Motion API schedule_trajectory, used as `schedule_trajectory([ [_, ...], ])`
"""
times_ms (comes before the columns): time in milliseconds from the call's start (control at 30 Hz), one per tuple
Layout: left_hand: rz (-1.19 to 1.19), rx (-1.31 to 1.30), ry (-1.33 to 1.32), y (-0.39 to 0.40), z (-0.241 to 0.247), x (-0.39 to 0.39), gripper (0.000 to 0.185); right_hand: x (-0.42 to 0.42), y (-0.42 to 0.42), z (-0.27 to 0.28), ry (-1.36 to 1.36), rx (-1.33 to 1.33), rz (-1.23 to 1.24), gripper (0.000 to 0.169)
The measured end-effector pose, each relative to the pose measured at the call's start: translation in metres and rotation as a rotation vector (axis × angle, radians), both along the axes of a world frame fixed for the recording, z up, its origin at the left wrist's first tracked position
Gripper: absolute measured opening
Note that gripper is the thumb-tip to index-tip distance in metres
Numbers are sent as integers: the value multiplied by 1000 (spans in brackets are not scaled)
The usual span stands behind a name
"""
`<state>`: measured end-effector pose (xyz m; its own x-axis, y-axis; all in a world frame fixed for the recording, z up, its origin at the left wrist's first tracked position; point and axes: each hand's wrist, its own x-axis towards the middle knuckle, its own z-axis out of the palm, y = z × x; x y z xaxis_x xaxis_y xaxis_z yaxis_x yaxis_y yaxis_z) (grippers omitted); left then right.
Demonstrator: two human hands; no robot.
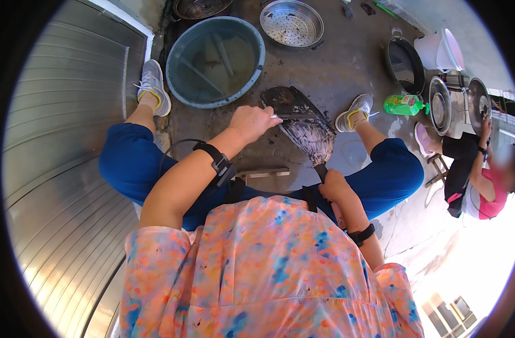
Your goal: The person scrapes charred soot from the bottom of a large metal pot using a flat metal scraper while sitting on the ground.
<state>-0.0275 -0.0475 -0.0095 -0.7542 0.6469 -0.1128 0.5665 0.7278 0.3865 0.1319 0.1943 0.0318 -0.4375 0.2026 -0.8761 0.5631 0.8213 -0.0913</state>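
My left hand [251, 123] is closed on a narrow tool with a pale metal part at the fingers. Its thin dark blade [297, 115] lies across a soot-blackened pan [310, 135]; whether it is a knife or a scraper I cannot tell. The pan's near part is greyish and streaked, the far part black and crusted. My right hand [335, 186] grips the pan's long handle [320, 171], whose pinkish end shows beyond the hand. The pan is tilted between my knees, above the wet floor.
A blue-grey basin [259, 69] of murky water holds long pieces. Beyond are a perforated steamer pan [291, 25] and a dark round pan. At right are a black pan [405, 63], a green bottle [403, 104], a white bucket [437, 53] and a seated person holding a metal lid [477, 101].
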Motion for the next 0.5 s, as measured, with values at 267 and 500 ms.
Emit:
schedule_trajectory([
  [267,-26,1,40,-1,-2,-5,44,-3,0,1,20,20,60,33],
  [500,-2,18,29,-4,-9,-13,43,10,3,-6,144,75,157,33],
])
